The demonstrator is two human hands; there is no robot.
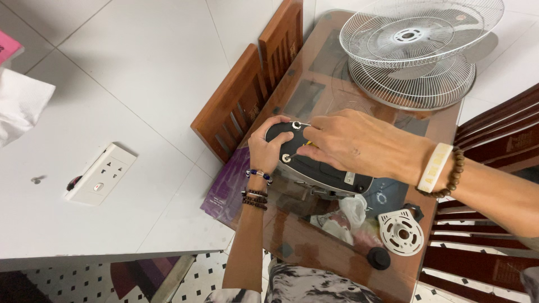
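Left hand [268, 147] has a tight grip on the end of the dark fan base [317, 165], right hand [348, 143] pinching a screwdriver [300, 147] onto it. Base sits mid-desk [314, 247], two wire guards [418, 50] stacked at the far end, white disc [401, 232] and black knob [378, 258] near.

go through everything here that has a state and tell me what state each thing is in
Black oval fan housing: on its side on the table, gripped.
Left hand: clasping the housing's end.
Right hand: pinching a thin tool at the housing.
Two white wire fan grilles: detached, stacked.
White round plastic plate: loose, flat.
Black knob: loose.
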